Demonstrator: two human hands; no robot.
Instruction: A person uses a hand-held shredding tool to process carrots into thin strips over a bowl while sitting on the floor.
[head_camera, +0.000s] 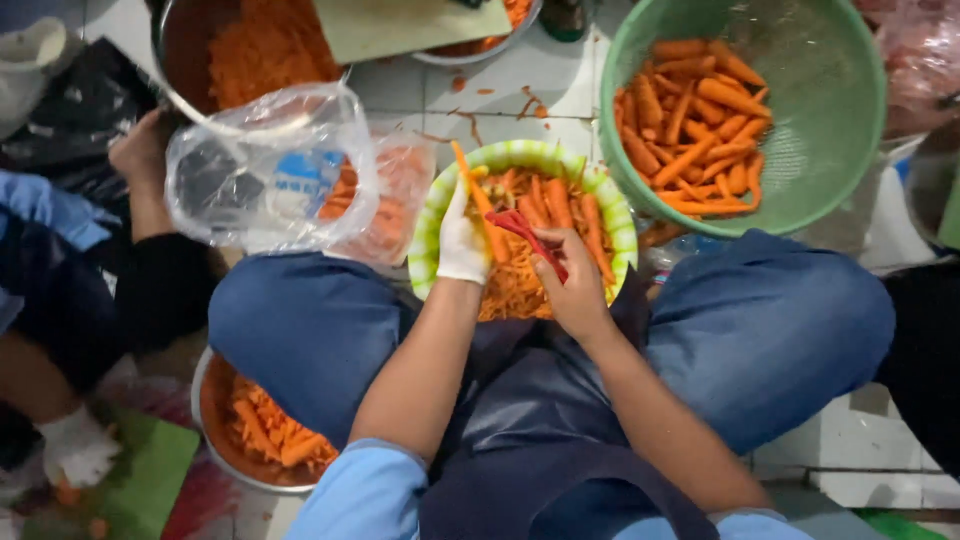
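Over the green-rimmed bowl (428, 232) in the person's lap, the gloved left hand (462, 240) is closed round a carrot (478, 196), its tip poking up past the fingers (452, 205). To the right of it, the bare right hand (575, 290) grips a red peeler (528, 238) whose blade lies against the carrot. Peelings and several carrots already fill the bowl; beyond it, the green colander (840, 120) holds many more carrots.

left hand (463, 243) in white glove, right hand (575, 290) bare; light blue rolled sleeves, dark navy apron, blue jeans.
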